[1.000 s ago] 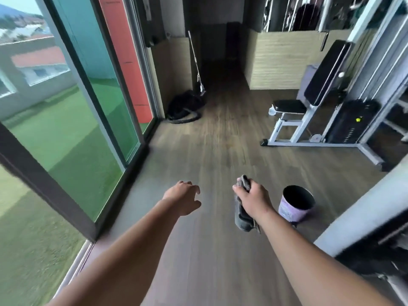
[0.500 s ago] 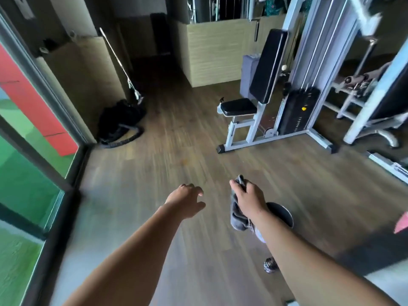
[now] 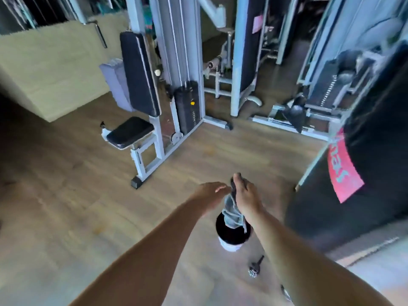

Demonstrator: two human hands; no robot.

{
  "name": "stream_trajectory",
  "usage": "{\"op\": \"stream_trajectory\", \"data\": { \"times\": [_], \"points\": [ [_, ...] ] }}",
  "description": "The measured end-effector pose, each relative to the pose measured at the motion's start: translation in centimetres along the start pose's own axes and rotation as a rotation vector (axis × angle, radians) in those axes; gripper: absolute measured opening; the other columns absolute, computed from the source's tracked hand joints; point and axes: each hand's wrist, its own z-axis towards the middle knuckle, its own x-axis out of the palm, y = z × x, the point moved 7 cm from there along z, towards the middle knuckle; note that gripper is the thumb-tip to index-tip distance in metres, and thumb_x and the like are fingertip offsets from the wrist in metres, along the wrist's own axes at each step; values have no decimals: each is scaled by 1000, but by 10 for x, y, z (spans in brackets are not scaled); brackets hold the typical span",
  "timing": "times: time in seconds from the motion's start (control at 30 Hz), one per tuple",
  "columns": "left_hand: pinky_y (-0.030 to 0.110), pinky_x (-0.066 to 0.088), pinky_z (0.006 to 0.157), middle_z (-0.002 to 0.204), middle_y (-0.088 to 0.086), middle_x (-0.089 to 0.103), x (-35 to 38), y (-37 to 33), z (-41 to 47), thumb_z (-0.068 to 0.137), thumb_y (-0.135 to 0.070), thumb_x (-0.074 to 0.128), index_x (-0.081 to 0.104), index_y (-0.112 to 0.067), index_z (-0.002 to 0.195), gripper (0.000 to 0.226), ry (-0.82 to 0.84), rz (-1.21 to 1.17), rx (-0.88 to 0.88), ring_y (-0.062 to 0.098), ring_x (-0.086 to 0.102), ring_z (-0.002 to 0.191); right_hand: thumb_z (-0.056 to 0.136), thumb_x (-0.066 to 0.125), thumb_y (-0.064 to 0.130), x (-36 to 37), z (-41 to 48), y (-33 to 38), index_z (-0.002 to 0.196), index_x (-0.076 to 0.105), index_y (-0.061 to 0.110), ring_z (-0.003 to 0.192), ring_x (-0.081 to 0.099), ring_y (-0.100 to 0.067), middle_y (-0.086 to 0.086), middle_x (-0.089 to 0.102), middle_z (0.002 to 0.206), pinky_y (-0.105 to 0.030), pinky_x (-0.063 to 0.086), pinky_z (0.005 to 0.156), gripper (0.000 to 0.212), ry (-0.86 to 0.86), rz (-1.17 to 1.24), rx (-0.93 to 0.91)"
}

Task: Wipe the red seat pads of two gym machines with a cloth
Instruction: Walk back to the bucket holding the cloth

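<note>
My right hand (image 3: 246, 195) grips a grey cloth (image 3: 231, 212) that hangs down over a bucket (image 3: 231, 244) on the floor. My left hand (image 3: 209, 193) is just left of the cloth, fingers loosely curled, holding nothing. A gym machine with a black seat pad (image 3: 130, 132) and black back pad (image 3: 138, 74) stands ahead to the left on a white frame. No red seat pad shows in this view.
A black punching bag (image 3: 362, 173) with a pink label hangs close on my right. More white-framed machines (image 3: 242, 62) and weight stacks (image 3: 187, 104) fill the back. A small brush-like object (image 3: 255, 269) lies on the wooden floor near the bucket. A beige low wall (image 3: 50, 69) stands at back left.
The view has swung right: the window has left the frame, and the machines and punching bag have come in. The bucket now lies directly under the cloth. My hands have moved closer together.
</note>
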Motion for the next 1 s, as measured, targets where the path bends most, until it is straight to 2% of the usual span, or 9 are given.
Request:
{"op": "stream_trajectory", "data": {
  "times": [0.1,0.2,0.33,0.43,0.5,0.67,0.77,0.87,1.0],
  "points": [
    [24,40,76,127,3,69,17,-23,44,101,-42,53,70,-25,126,35,80,-55,27,18,60,104,92,33,64,-14,30,-10,85,70,7,86,69,-35,-15,75,85,-44,54,85,69,-99,105,40],
    [28,39,74,113,3,72,36,-33,90,88,-56,49,71,-26,119,48,154,7,72,22,63,101,103,46,42,-31,57,-21,82,68,4,80,65,-27,-12,70,81,-35,47,80,49,-185,197,127],
    [33,48,78,105,8,75,60,-24,153,74,-46,53,75,-17,110,51,189,-14,12,27,67,98,96,59,17,-51,99,-58,65,61,21,65,53,-19,5,51,55,-31,38,67,31,-203,235,246],
    [32,41,65,91,12,70,79,-5,193,89,-29,66,75,-9,101,25,194,-182,-91,24,60,83,88,62,4,-62,128,-90,75,65,13,59,55,-8,2,56,63,-20,41,56,15,-141,204,330],
    [30,42,65,90,9,71,100,15,218,91,-25,67,75,-13,102,18,217,-276,-152,22,60,81,83,66,4,-64,147,-120,81,67,3,67,54,-16,-5,58,70,-25,39,59,3,-118,155,416],
    [40,58,90,105,2,76,180,82,276,83,-53,68,74,-22,108,40,342,-398,-322,22,72,95,86,67,7,-53,192,-220,70,64,23,59,48,-16,4,53,60,-15,29,35,23,-97,-6,590],
    [51,48,107,119,0,73,260,154,318,76,-67,59,70,-27,120,60,392,-389,-438,25,67,112,95,58,9,-35,218,-295,78,62,29,62,56,-16,1,61,72,-18,39,48,27,-42,-85,650],
    [43,40,111,119,0,68,316,190,337,95,-39,60,69,-21,111,26,452,-466,-596,23,59,117,95,54,11,-15,240,-374,72,58,13,74,55,-27,-10,60,77,-33,36,63,23,-15,-145,723],
    [44,47,104,107,2,71,391,250,368,88,-23,61,70,-20,100,16,512,-545,-746,24,62,107,86,51,5,5,260,-475,65,55,11,58,49,-24,-10,53,61,-32,31,53,22,-39,-136,866]
  ]
}}
